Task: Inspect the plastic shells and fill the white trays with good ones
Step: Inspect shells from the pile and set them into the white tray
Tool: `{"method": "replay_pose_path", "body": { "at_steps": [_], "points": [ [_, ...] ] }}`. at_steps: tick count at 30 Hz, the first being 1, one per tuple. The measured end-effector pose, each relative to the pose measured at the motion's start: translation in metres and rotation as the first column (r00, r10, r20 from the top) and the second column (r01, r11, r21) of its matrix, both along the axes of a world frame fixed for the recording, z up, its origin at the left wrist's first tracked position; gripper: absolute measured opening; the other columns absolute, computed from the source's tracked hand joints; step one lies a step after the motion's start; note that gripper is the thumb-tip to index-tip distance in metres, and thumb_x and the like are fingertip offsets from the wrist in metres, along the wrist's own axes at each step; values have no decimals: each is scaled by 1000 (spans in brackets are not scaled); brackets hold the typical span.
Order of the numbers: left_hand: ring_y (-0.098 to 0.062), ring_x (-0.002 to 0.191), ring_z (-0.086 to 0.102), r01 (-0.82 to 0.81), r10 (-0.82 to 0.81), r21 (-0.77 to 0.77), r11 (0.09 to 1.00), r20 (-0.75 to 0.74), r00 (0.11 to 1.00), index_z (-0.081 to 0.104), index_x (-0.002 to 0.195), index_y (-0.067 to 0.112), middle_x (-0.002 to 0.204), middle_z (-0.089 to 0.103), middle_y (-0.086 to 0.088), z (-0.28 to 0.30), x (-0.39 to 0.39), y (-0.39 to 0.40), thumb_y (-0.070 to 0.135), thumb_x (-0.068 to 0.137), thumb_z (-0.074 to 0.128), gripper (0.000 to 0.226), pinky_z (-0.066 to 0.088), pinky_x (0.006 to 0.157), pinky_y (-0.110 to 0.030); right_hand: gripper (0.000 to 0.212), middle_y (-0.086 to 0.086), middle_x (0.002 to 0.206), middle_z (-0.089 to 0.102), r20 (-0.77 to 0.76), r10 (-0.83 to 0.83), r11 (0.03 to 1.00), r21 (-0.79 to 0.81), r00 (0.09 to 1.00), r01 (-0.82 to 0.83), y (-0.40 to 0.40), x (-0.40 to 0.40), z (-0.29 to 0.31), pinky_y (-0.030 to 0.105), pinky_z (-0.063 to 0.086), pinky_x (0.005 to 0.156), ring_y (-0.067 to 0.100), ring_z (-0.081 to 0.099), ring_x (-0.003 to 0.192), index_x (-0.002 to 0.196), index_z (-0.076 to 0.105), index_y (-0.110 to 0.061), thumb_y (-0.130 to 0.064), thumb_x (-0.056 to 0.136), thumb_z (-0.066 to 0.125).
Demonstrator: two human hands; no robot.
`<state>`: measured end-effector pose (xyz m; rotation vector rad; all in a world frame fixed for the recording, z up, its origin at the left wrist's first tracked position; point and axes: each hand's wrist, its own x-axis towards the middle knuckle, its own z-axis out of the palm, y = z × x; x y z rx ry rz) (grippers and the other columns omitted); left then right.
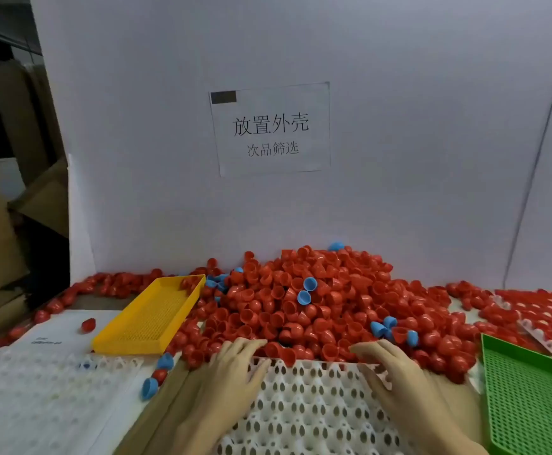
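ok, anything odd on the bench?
Yes: blue shells are scattered through the red shell pile, and a few blue ones have spilled off it beside the white tray. One stray red shell lies on paper.

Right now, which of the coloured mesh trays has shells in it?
The yellow plastic mesh tray, left of the pile of red plastic shells: a couple of red shells sit in its far corner. The green plastic mesh tray on the right shows none.
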<state>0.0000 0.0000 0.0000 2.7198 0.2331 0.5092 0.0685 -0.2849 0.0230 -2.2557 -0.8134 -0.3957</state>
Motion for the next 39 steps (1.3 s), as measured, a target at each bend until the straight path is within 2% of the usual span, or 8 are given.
{"method": "replay_pose_path", "body": {
  "at_steps": [6,10,14,18,23,27,34,39],
  "points": [
    [5,108,34,63,-63,61,996,-3,998,34,152,53,121,35,30,-4,12,2,51,108,35,44,31,93,-22,38,-19,95,63,27,19,1000,-14,999,-19,12,12,-13,28,56,73,5,63,86,111,74,-28,1,86,76],
    [3,99,37,21,-23,95,995,26,999,57,127,47,110,39,27,6,20,0,54,103,48,27,32,83,-18,36,-20,101,59,6,79,992,-104,997,-77,13,23,-10,17,50,80,1,60,94,117,70,-32,-4,93,70],
    [1,96,46,-5,-1,39,999,153,988,71,102,42,99,48,27,13,22,-7,43,96,68,7,30,84,-14,31,-15,97,63,7,66,995,-69,998,-65,14,26,-12,22,54,77,3,63,89,109,75,-30,-5,91,75],
    [6,82,57,38,-18,-51,998,349,937,76,90,31,86,64,25,26,16,-10,15,82,86,20,36,79,-13,36,-16,94,65,9,60,998,-35,998,-60,14,28,-10,28,57,75,5,65,83,108,75,-31,-3,87,78],
    [9,81,57,147,-162,72,986,552,818,79,97,22,86,70,20,39,5,-17,7,76,88,28,52,78,-16,54,-15,95,70,9,89,994,67,996,-90,15,19,5,25,57,78,7,69,88,121,64,-41,-1,88,78],
    [0,90,65,255,-215,5,967,554,804,79,103,22,95,70,19,46,-3,-21,8,83,82,24,53,86,-18,69,-21,126,66,-63,357,924,172,932,-342,35,0,35,17,54,90,4,67,113,149,47,-46,-31,89,79],
    [-15,94,70,389,-169,-355,850,516,840,78,106,27,98,71,13,63,-20,-13,12,94,75,20,54,78,-18,43,-21,117,67,54,337,928,148,940,-341,76,-9,43,21,56,86,7,69,96,128,70,-32,-19,88,78],
    [-13,106,68,455,-323,-339,823,379,867,70,126,35,117,66,17,69,-28,1,28,87,83,42,51,92,-19,35,-19,109,72,-13,303,913,290,953,-287,78,-9,36,21,57,86,7,72,99,113,68,-38,-40,80,79]
  ]
}}
